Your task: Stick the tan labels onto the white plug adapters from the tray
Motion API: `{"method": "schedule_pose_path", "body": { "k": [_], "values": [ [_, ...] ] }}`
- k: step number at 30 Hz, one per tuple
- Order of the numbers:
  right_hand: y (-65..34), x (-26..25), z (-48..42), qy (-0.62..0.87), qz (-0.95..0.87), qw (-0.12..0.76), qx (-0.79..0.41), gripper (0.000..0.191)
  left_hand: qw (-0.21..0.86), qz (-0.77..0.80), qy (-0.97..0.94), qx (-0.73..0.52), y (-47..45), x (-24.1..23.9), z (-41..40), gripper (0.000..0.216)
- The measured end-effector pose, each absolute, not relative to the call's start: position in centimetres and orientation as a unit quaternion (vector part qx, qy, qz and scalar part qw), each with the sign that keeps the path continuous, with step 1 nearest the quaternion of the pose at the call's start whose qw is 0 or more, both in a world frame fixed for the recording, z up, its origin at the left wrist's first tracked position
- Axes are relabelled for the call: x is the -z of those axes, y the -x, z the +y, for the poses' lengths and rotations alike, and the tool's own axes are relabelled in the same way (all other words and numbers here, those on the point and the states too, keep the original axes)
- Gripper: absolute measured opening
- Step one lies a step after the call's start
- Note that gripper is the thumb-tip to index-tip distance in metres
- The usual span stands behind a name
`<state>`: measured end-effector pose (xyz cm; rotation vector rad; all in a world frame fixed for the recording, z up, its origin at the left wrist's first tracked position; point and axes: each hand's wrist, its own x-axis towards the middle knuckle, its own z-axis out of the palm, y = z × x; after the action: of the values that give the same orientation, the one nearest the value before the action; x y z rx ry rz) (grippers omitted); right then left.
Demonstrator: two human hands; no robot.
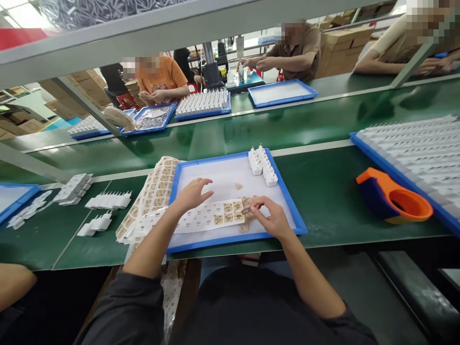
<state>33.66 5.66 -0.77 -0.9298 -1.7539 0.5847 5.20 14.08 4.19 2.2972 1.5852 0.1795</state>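
Label sheet (212, 218) lies flat across the near part of the tray (215, 243), w/ its left end hanging over the rim toward a stack of sheets (154, 191) beside the tray. The left hand (192, 194) rests on the sheet's upper edge, fingers spread & palm down, and seems to hold it in place. The right hand (269, 218) is at the sheet's right end, thumb & forefinger pinching one small brown label (247, 210); it cannot be told if this label is fully off the backing. Judging from the sheet, the work is approx. past the middle for this one: the left & centre fields look pale and empty, and brown labels remain only in a few columns near the right end. One small brown piece (239, 186) lies loose on the tray floor. In the far right corner of the tray stands a small group of white plugs (262, 165); most of the tray floor is bare, so few pcs are there so far. More plugs (108, 200) lie on the green belt at left, and the stack looks thick, so much seems to be left. A tape dispenser (393, 199) sits on the belt at right, well apart from both hands.
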Motion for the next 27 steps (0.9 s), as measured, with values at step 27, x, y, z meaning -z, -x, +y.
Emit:
{"method": "schedule_pose_path", "body": {
  "k": [27],
  "values": [
    [-33.2,1.7,4.9,0.369,-0.757,0.519,-0.147,0.012,-0.015,0.541,-0.830,-0.135,-22.4,-0.1,18.6,0.032]
  ]
}}
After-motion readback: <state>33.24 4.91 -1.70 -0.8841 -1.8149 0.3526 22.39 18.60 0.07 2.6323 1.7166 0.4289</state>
